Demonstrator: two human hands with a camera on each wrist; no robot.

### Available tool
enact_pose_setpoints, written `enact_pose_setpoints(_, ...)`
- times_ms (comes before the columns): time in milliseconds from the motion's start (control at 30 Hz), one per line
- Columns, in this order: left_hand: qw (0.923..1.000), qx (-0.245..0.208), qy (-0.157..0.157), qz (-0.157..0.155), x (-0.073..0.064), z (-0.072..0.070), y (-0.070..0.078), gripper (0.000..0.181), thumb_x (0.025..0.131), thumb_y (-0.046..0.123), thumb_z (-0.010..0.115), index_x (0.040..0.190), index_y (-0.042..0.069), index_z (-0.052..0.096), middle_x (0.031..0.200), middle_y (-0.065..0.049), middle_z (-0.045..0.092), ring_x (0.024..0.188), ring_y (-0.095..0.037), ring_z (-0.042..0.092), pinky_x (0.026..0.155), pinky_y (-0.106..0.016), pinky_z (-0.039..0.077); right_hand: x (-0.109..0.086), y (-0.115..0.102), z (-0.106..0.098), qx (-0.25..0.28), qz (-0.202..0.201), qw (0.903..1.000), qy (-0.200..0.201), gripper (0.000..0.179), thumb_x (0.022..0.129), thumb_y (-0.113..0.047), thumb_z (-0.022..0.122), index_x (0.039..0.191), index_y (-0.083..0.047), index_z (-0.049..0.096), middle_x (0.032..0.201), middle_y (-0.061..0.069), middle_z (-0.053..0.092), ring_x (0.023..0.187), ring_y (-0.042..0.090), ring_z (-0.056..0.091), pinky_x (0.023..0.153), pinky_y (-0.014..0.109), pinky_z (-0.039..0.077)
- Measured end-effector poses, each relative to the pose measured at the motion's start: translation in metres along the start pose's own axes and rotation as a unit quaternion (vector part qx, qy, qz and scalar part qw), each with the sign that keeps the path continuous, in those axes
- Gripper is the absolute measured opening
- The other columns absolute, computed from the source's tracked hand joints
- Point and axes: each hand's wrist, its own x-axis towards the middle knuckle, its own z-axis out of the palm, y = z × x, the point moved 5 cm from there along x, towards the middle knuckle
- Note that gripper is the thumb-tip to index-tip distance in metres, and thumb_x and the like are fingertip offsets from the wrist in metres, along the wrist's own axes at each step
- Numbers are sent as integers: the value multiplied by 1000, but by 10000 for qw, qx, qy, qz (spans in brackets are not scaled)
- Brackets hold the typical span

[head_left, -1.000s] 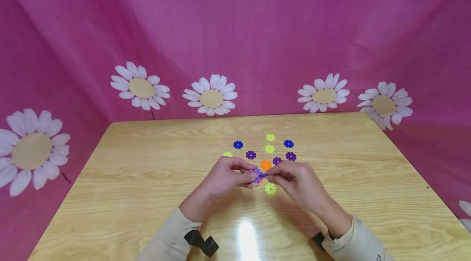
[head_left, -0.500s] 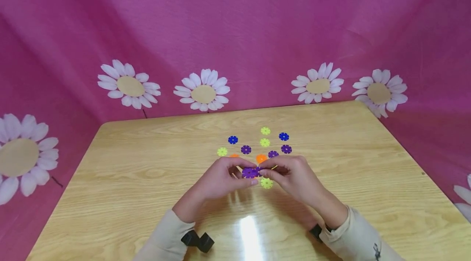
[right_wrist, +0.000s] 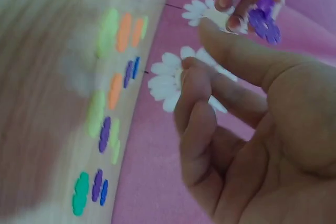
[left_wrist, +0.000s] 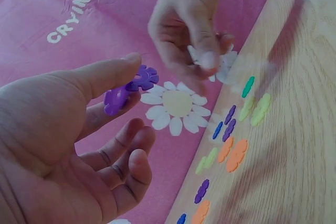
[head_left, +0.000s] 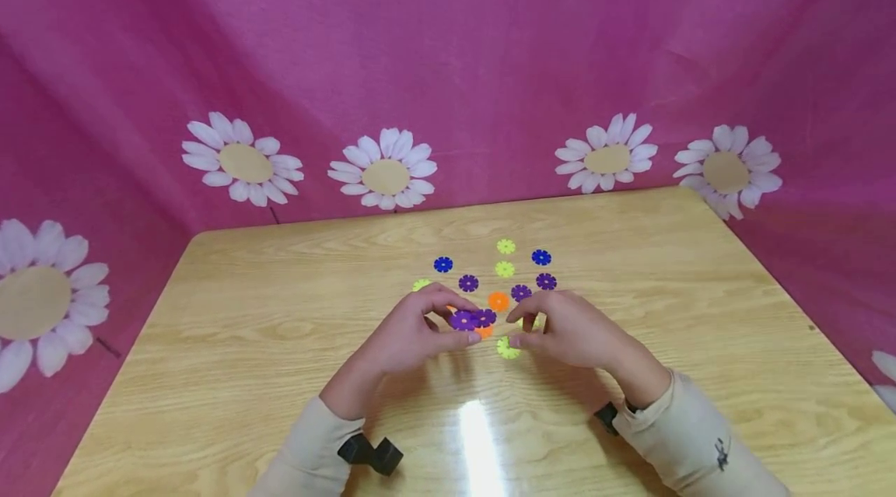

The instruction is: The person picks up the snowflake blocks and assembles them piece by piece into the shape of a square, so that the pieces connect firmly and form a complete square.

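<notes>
- Table: pale wood grain, smooth, glossy enough to throw back a bright streak.
- Cloth behind the table: fabric, mostly matt, softly creased.
- Orange disc on the table: looks like smooth plastic.
- Purple discs above the table: plastic-looking, slightly shiny.
- Sleeves over the table: matt cloth.

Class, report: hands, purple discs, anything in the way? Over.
Left hand pinching two joined purple discs. Right hand empty, not touching them. Loose discs on table, seemingly not blocking.
</notes>
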Motion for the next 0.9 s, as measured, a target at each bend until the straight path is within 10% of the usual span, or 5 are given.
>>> enact_pose_setpoints(200,9999,-20,42,-167,-3,-3,-6,31,83,29,83,113,28,74,112,3,63,99,-21,59,75,-31,55,2,0,18,-475,469,9964,-514,31,83,-24,82,110,-12,76,81,-6,65,69,11,52,60,26,45)
enact_pose_setpoints(900,9999,-60,-118,61,-3,0,2,30,82,27,84,111,24,75,108,2,62,98,-17,57,76,-30,53,17,2,33,-942,187,9951,-238,23,79,-15,85,101,-10,78,89,-2,75,78,9,62,74,31,54)
